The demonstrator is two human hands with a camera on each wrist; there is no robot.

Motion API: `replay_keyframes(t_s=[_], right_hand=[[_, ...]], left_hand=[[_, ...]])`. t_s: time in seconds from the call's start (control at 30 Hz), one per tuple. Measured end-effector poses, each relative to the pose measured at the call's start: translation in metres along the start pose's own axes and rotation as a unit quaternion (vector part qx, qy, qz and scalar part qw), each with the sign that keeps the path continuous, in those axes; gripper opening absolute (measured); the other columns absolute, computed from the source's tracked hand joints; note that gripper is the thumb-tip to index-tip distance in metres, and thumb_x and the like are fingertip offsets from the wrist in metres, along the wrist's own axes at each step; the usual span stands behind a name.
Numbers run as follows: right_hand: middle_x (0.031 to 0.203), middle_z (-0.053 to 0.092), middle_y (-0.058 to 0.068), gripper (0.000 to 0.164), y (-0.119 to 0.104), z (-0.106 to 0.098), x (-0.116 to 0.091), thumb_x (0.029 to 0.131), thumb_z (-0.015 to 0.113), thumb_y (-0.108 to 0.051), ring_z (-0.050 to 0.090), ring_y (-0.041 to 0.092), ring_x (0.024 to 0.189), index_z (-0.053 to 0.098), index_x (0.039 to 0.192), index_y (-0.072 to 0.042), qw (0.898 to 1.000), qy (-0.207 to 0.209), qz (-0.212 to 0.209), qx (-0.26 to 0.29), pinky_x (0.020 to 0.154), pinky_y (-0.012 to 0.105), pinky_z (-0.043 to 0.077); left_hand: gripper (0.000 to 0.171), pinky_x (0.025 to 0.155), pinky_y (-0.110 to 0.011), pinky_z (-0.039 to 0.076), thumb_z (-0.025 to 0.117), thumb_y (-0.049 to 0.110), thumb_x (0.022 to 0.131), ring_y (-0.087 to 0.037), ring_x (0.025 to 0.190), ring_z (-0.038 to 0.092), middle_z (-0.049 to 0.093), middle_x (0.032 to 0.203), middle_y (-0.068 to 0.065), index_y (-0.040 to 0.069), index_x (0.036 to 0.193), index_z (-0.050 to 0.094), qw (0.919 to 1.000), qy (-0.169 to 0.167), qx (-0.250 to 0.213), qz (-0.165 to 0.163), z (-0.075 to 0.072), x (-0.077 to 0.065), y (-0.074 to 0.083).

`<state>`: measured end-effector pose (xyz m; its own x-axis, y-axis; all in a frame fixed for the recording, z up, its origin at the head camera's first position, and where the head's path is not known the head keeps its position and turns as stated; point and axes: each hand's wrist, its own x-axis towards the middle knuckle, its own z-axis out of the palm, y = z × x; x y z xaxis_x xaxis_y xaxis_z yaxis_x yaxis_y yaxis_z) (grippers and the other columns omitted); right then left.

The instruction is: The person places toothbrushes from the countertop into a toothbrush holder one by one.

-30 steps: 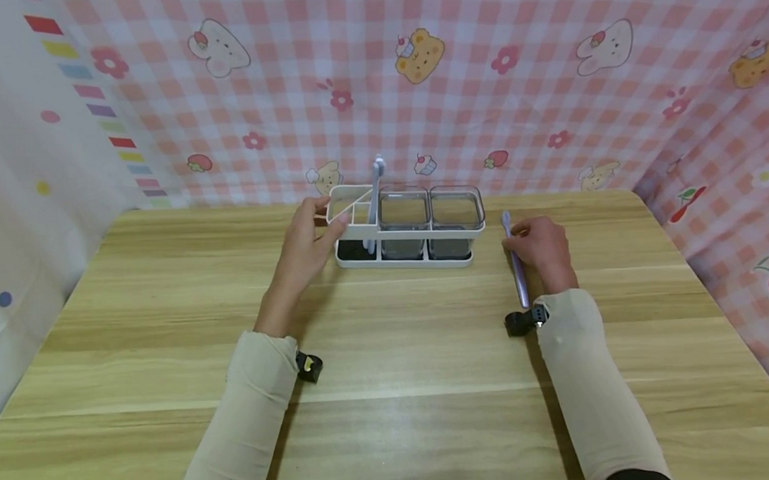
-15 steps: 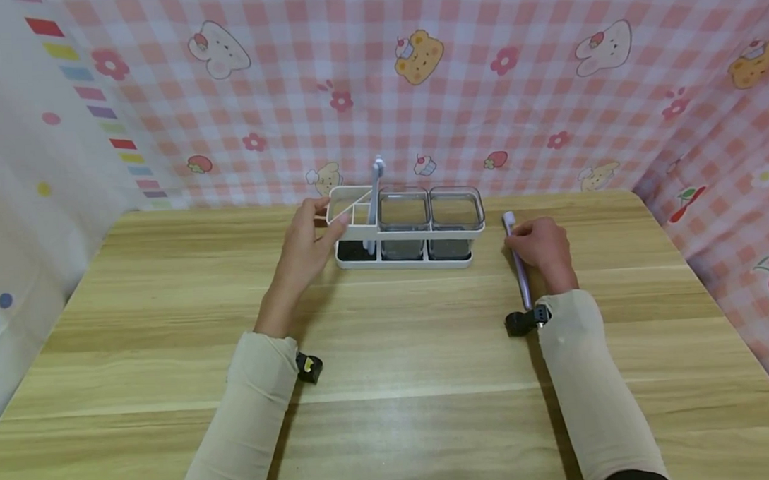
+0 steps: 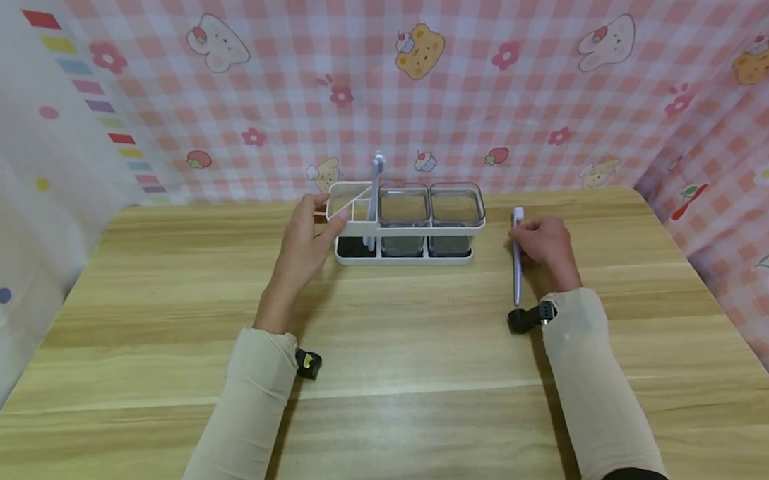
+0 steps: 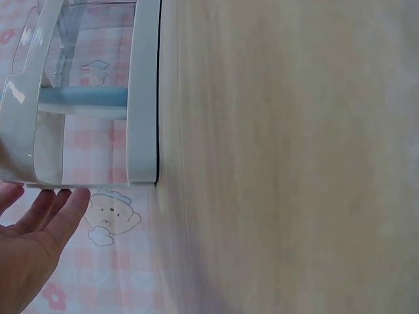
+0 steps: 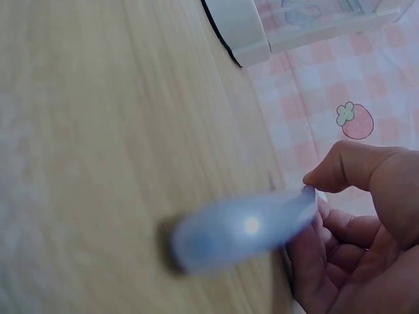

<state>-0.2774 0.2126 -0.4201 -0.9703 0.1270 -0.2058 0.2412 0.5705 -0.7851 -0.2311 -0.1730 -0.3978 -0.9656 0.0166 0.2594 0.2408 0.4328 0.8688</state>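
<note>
A white toothbrush holder [image 3: 426, 260] stands at the back of the table, with a grey-blue toothbrush [image 3: 375, 191] upright in its left section. My left hand [image 3: 303, 246] holds the holder's left end, thumb over the top rim and fingers along the outer side. In the left wrist view, the fingertips [image 4: 80, 196] meet that end wall. To the right of the holder, my right hand [image 3: 543, 243] pinches a purple toothbrush [image 3: 518, 274] between thumb and fingers. Its white head points to the back, and its handle [image 5: 245, 229] looms blurred in the right wrist view.
Two clear cups, a left one [image 3: 404, 229] and a right one [image 3: 458, 227], sit in the holder. A pink checked curtain [image 3: 277, 74] hangs right behind the table [image 3: 389, 381], and more cloth closes off both sides.
The purple toothbrush has rolled and swung in my right fingers, from slanting to nearly straight front to back. My right hand has shifted slightly right. My left hand keeps its hold.
</note>
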Motion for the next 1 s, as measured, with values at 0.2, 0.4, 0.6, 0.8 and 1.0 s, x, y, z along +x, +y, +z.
replay_keyframes(t_s=[0.2, 0.4, 0.6, 0.8, 1.0], right_hand=[[0.080, 0.065, 0.001, 0.032, -0.002, 0.000, 0.000, 0.092, 0.061, -0.015, 0.061, 0.005, 0.065, 0.067, 0.113, 0.009, 0.999, 0.003, 0.018, 0.040, 0.059, 0.022, 0.058], [0.074, 0.064, -0.002, 0.033, -0.006, 0.002, -0.004, 0.091, 0.062, -0.015, 0.061, 0.006, 0.060, 0.068, 0.112, 0.008, 0.998, 0.022, 0.014, 0.061, 0.056, 0.022, 0.057], [0.076, 0.064, -0.002, 0.031, -0.006, 0.001, -0.008, 0.091, 0.063, -0.015, 0.060, 0.006, 0.057, 0.070, 0.111, 0.008, 0.997, 0.041, 0.012, 0.065, 0.055, 0.023, 0.057], [0.095, 0.062, 0.007, 0.031, -0.013, -0.001, -0.011, 0.093, 0.061, -0.014, 0.061, 0.005, 0.071, 0.066, 0.116, 0.007, 0.993, 0.047, 0.019, 0.104, 0.063, 0.024, 0.060], [0.084, 0.063, 0.000, 0.030, -0.025, -0.004, -0.012, 0.093, 0.062, -0.010, 0.064, 0.004, 0.065, 0.064, 0.116, 0.009, 0.987, 0.065, -0.008, 0.149, 0.069, 0.029, 0.062]], left_hand=[[0.050, 0.095, -0.043, 0.055, 0.064, 0.028, 0.102, -0.030, 0.115, 0.053, 0.053, 0.129, -0.021, -0.003, 0.138, 0.047, 1.0000, -0.003, -0.005, -0.001, 0.000, -0.001, 0.000], [0.050, 0.096, -0.042, 0.055, 0.064, 0.028, 0.102, -0.029, 0.115, 0.052, 0.053, 0.128, -0.020, -0.003, 0.138, 0.047, 0.9999, -0.001, -0.008, -0.006, 0.000, -0.003, -0.002], [0.050, 0.094, -0.043, 0.055, 0.063, 0.028, 0.102, -0.030, 0.114, 0.054, 0.054, 0.129, -0.020, -0.004, 0.138, 0.047, 1.0000, -0.001, 0.003, -0.006, 0.002, -0.004, -0.004], [0.051, 0.095, -0.045, 0.054, 0.063, 0.028, 0.102, -0.031, 0.116, 0.054, 0.054, 0.130, -0.020, -0.003, 0.139, 0.046, 0.9999, -0.002, 0.004, -0.012, 0.002, -0.003, -0.003], [0.051, 0.095, -0.044, 0.054, 0.063, 0.030, 0.102, -0.030, 0.115, 0.053, 0.053, 0.129, -0.019, -0.002, 0.138, 0.047, 1.0000, -0.003, 0.002, -0.004, -0.001, 0.000, 0.000]])
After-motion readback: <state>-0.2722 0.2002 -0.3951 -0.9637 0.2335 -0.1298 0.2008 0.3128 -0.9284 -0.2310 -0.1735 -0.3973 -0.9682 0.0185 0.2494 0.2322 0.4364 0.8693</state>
